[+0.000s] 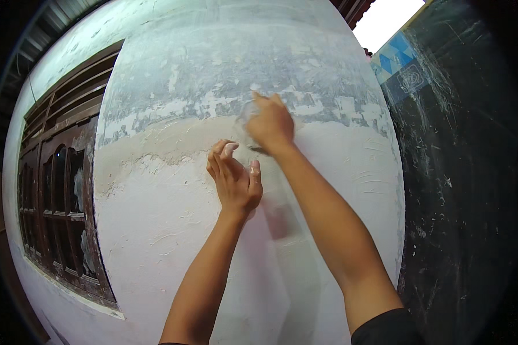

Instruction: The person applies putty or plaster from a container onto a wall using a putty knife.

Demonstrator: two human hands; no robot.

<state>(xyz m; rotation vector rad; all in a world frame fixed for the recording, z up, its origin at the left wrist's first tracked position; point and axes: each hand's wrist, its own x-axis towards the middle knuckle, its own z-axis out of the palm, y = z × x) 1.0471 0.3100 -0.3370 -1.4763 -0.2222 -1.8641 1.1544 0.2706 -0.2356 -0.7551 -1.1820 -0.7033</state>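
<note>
High on the wall (149, 230), my right hand (273, 123) is closed on a flat greyish piece (244, 123), perhaps a scraper. Motion smears it, and my fingers cover part of it. It lies against or very near the wall, where the patchy grey upper band meets the smoother white and beige coat. Lower and to the left, my left hand (233, 178) is raised, fingers bent and thumb apart. White paste coats some of its fingertips, and I see nothing held in it.
A dark brown wooden window (60, 201) with slatted vents above it is set in the wall at the left. On the right stands a dark, scuffed wall (449, 190) with blue patterned patches near its top. Corrugated roofing (54, 20) shows at the upper left.
</note>
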